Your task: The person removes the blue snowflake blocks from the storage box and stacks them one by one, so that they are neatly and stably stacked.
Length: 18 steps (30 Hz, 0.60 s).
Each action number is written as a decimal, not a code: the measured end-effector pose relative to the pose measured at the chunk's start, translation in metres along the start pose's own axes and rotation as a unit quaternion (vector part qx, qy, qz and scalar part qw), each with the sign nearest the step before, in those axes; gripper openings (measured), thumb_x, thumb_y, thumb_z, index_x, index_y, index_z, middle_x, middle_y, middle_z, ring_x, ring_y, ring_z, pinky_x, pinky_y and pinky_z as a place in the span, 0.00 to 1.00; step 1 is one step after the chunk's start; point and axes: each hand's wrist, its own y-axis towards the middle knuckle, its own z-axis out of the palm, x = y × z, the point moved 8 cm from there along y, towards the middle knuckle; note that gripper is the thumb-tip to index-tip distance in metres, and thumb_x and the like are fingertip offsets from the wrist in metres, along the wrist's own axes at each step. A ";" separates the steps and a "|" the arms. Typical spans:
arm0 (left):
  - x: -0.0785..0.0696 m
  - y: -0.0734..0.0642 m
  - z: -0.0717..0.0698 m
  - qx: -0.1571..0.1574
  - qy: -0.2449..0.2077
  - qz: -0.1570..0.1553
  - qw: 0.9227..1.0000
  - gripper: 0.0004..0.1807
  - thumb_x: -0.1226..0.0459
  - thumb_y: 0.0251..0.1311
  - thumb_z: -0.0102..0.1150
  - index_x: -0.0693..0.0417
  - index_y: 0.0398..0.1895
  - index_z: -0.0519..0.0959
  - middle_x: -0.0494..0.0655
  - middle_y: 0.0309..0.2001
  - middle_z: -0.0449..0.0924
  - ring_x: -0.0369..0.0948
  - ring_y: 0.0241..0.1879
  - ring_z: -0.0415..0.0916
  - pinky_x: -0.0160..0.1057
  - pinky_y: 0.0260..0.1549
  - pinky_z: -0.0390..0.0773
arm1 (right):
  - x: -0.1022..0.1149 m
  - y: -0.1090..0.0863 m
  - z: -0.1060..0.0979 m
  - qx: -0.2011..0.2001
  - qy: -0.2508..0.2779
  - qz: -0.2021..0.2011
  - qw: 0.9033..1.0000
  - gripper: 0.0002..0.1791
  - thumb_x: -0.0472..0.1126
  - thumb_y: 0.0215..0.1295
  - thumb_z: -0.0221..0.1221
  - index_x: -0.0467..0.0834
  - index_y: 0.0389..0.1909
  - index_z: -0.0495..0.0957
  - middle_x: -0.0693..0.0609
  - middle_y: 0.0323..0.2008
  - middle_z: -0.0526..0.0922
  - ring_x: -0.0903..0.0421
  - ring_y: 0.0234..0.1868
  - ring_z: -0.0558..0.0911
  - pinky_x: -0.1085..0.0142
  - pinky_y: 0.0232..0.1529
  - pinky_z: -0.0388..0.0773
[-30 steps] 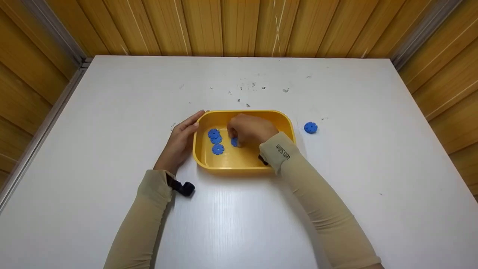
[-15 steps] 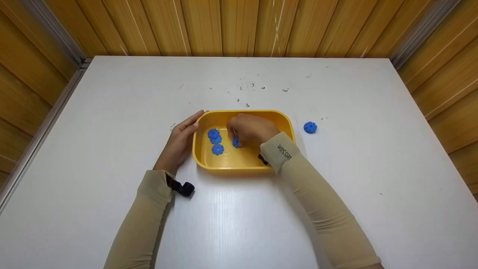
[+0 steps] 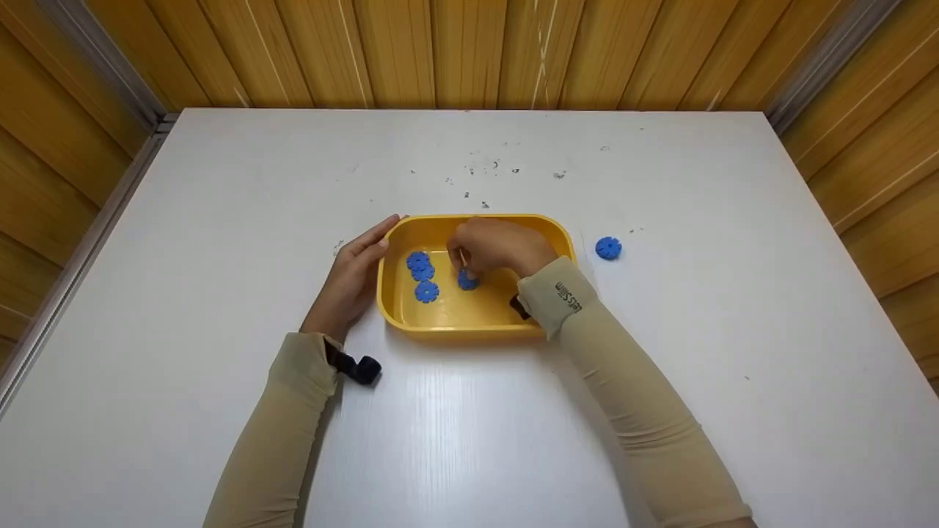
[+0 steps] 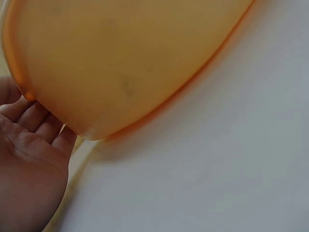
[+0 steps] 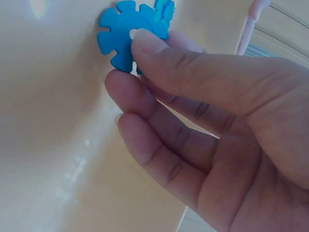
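Held disc (image 5: 118, 41): blue, notched round the rim, inside the yellow tray (image 3: 469, 331), right of its middle line of sight from the three loose ones. The right hand (image 3: 500, 244) pinches it; on the right wrist feed I see the thumb (image 5: 150, 42) flat on its face, a finger behind, the two lower fingers bent and holding nothing. A second blue piece (image 5: 165, 13) shows edge-on beside it; joined or merely near, I can't tell.

Step in hand, as I read it: handling one disc in the tray. Next move, I judge, calls for a firm pinch and a small wrist turn, clear of the tray wall.

Left of it, three loose discs (image 3: 427, 292), two overlapping. The left hand (image 3: 351, 277) grips the tray's left end, thumb at the rim, fingers round the outside. Further out, a lone blue disc (image 3: 608, 248) lies on the white table (image 3: 704, 315), right of the tray.
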 end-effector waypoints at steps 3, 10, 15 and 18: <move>0.000 0.000 0.000 0.000 -0.002 -0.001 1.000 0.26 0.67 0.69 0.46 0.53 0.71 0.64 0.45 0.71 0.64 0.37 0.72 0.57 0.37 0.71 0.57 | -0.001 -0.003 -0.003 0.000 0.007 -0.002 1.000 0.04 0.33 0.58 0.64 0.43 0.31 0.79 0.49 0.31 0.78 0.53 0.34 0.75 0.68 0.36 0.74; 0.000 0.000 0.000 0.000 0.005 0.000 1.000 0.26 0.66 0.69 0.47 0.53 0.71 0.64 0.45 0.71 0.64 0.36 0.72 0.56 0.37 0.72 0.57 | -0.004 -0.013 -0.014 -0.017 0.009 0.001 1.000 0.04 0.32 0.59 0.64 0.43 0.32 0.80 0.49 0.29 0.76 0.53 0.33 0.73 0.67 0.34 0.71; 0.000 0.000 0.000 0.003 0.000 -0.002 1.000 0.26 0.66 0.69 0.47 0.53 0.71 0.63 0.44 0.70 0.65 0.36 0.72 0.57 0.36 0.71 0.57 | -0.007 -0.023 -0.024 -0.034 0.011 0.003 0.999 0.04 0.34 0.59 0.64 0.43 0.35 0.80 0.49 0.30 0.76 0.53 0.34 0.73 0.67 0.35 0.72; 0.000 0.000 0.000 0.002 0.003 -0.003 1.000 0.26 0.66 0.69 0.46 0.52 0.71 0.64 0.44 0.70 0.65 0.36 0.72 0.57 0.36 0.72 0.56 | -0.009 -0.028 -0.029 -0.043 0.025 0.000 0.999 0.04 0.34 0.60 0.64 0.42 0.36 0.80 0.49 0.31 0.77 0.53 0.33 0.73 0.67 0.35 0.72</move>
